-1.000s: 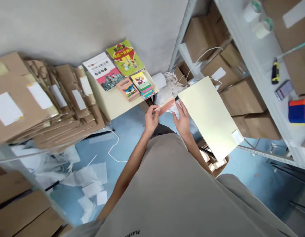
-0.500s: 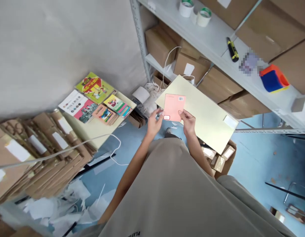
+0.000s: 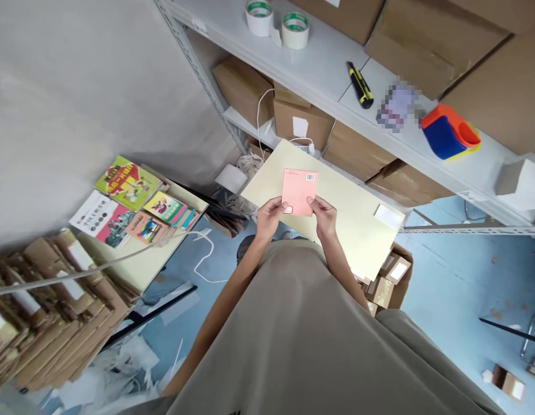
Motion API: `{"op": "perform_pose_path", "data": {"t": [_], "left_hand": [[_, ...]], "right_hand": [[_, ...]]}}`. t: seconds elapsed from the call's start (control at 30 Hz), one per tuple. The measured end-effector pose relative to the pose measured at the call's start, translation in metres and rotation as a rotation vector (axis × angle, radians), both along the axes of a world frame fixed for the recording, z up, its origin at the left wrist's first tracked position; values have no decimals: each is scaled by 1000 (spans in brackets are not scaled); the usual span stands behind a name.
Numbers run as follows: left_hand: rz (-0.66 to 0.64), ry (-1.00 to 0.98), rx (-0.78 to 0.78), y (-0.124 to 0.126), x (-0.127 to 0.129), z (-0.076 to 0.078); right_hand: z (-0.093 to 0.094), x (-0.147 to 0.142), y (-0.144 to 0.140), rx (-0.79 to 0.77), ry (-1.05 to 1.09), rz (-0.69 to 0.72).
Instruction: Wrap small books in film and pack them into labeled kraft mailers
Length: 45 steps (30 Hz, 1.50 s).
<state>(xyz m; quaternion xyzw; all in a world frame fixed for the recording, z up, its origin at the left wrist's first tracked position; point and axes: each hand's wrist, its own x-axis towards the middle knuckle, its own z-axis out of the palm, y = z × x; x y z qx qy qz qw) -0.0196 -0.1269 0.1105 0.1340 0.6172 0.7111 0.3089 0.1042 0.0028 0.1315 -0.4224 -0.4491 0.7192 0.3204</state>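
Observation:
A thin pink book [image 3: 299, 190] with a barcode at its upper right is held up in front of me, over the near part of a pale yellow table [image 3: 345, 222]. My left hand [image 3: 270, 216] pinches its lower left corner, the thumb lying by a small red-edged white label. On the lower right edge my right hand [image 3: 323, 214] grips it with the thumb on top. The fingers behind the book are hidden.
At left, a second table [image 3: 140, 268] bears several colourful books [image 3: 129, 183] beside stacked flat cardboard [image 3: 64, 311]. A grey shelf [image 3: 323, 63] holds tape rolls [image 3: 295, 31], a yellow-black cutter [image 3: 360, 86] and cartons. A white cable [image 3: 211, 248] hangs at left; paper scraps [image 3: 120, 369] litter the floor.
My left hand has closed from a looser hold onto the pink book's lower left corner. The view has shifted, and the yellow table now lies more fully behind the book.

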Motion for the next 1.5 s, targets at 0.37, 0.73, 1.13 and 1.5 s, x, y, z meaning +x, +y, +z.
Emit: {"op": "perform_pose_path", "data": {"t": [0.37,0.73,1.13,1.5], "left_hand": [[81,-109,-28,18,8,-5],[81,378,-171,16,20,22],[69,-97,-60,6,-20,-8],[232,-20,-100,11,-23,-1]], "right_hand": [[-23,-2,27,255,-171,96],[12,-38,-3,481,-163,353],[-4,-39,22,348,-233,183],[3,-33,24,414,-311,233]]}}
